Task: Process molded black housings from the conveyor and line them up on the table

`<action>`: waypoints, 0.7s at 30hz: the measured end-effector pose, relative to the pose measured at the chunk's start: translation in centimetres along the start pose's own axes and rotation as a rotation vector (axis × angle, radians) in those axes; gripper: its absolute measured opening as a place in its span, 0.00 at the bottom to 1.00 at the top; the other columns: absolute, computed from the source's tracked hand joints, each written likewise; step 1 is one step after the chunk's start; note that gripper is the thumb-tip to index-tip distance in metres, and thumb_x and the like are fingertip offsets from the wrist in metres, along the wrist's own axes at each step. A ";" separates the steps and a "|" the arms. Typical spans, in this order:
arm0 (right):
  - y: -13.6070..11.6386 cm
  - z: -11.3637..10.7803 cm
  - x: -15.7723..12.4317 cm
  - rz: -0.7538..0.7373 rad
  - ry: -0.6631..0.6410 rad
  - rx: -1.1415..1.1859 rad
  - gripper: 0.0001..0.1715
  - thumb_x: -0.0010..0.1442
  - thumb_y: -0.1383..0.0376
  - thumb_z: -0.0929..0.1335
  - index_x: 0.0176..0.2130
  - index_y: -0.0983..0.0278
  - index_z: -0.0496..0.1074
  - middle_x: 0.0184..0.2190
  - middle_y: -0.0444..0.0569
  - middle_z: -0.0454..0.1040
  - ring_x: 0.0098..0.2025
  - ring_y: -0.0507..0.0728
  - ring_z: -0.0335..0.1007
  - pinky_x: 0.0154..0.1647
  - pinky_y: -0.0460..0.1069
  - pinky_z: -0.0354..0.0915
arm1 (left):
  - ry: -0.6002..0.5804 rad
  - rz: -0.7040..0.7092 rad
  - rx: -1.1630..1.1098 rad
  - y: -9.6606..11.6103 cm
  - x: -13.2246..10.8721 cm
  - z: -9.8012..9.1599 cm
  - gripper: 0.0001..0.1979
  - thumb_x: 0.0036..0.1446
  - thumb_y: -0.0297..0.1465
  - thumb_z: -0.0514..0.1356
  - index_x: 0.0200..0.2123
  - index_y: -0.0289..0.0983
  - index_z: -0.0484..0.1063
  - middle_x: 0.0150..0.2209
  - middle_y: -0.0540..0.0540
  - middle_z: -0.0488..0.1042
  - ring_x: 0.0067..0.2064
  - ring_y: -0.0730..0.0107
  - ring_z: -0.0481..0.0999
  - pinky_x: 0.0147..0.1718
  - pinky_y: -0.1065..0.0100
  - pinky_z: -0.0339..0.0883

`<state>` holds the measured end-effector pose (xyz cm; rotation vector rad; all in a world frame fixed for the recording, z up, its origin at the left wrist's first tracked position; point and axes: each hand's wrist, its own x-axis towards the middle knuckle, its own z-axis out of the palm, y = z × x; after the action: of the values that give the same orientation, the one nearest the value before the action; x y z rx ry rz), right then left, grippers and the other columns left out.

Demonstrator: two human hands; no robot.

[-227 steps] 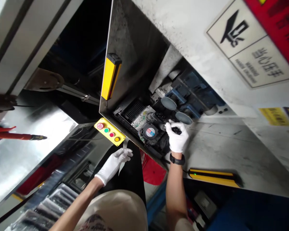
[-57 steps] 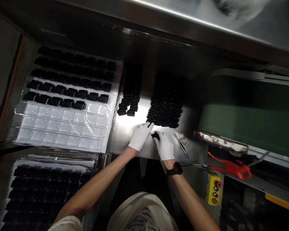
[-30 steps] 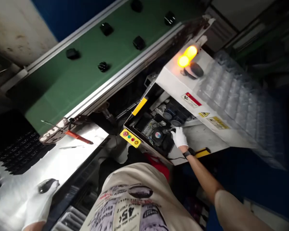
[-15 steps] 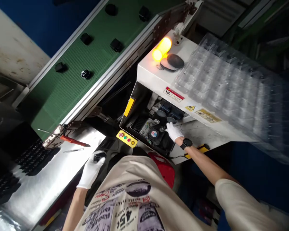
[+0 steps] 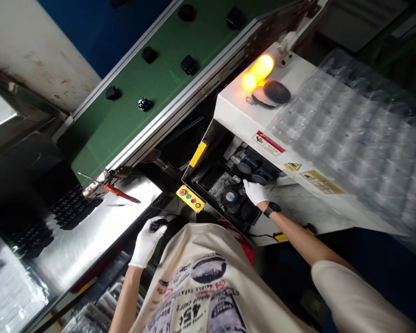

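Note:
My left hand [image 5: 146, 243], in a white glove, is closed around a small black part [image 5: 158, 225] near the edge of the shiny metal table [image 5: 100, 231]. Inside the open front of the white machine [image 5: 241, 108] is my right hand [image 5: 255, 192], also gloved. Its fingers are pinched together beside the machine's dark fixture [image 5: 241, 199], just below two round pads [image 5: 259, 178]. Whatever those fingertips hold, if anything, is too small to make out.
Several black parts, one being a block [image 5: 189, 64], lie on the green conveyor [image 5: 166, 81]. An orange-handled tool [image 5: 121, 193] rests on the metal table. Clear plastic trays [image 5: 346, 111] cover the machine's top, near a glowing yellow lamp [image 5: 258, 73]. A yellow button panel [image 5: 190, 199] sits in front.
The whole view has shifted, so the conveyor and machine appear farther right. My right hand has moved slightly left relative to the round pads; my left hand still holds the black part.

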<state>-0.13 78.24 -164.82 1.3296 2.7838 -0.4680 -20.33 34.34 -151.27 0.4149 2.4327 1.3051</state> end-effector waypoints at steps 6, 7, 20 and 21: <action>-1.2 0.9 0.8 0.086 0.057 -0.012 0.44 0.83 0.56 0.49 0.47 0.72 0.86 0.42 0.70 0.86 0.44 0.69 0.85 0.43 0.56 0.70 | 0.031 0.031 -0.087 -0.1 0.4 1.5 0.31 0.53 0.50 0.75 0.53 0.37 0.81 0.52 0.39 0.87 0.51 0.53 0.86 0.57 0.54 0.81; -1.1 0.7 0.6 0.081 0.059 -0.011 0.44 0.83 0.57 0.50 0.47 0.73 0.86 0.42 0.70 0.86 0.43 0.69 0.85 0.43 0.57 0.70 | 0.022 0.034 -0.130 0.0 0.6 2.0 0.32 0.54 0.51 0.74 0.54 0.36 0.81 0.50 0.39 0.87 0.47 0.55 0.86 0.52 0.55 0.82; -12.5 -7.7 -12.4 -0.935 0.396 0.439 0.30 0.81 0.61 0.65 0.77 0.56 0.65 0.70 0.53 0.75 0.65 0.64 0.80 0.63 0.57 0.79 | -0.451 0.373 0.133 13.1 0.6 10.0 0.18 0.58 0.26 0.69 0.52 0.38 0.86 0.48 0.40 0.88 0.48 0.51 0.87 0.52 0.55 0.80; -12.6 -8.0 -12.5 -0.969 0.441 0.404 0.31 0.81 0.63 0.64 0.77 0.56 0.65 0.70 0.54 0.76 0.66 0.65 0.80 0.63 0.58 0.79 | -0.459 0.360 0.167 13.6 0.7 10.3 0.19 0.57 0.24 0.68 0.52 0.39 0.86 0.46 0.41 0.89 0.45 0.51 0.87 0.49 0.56 0.80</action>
<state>-0.89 63.57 -152.07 -0.0690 3.7110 -0.8573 -15.27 49.53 -145.25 1.1075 2.1370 0.9895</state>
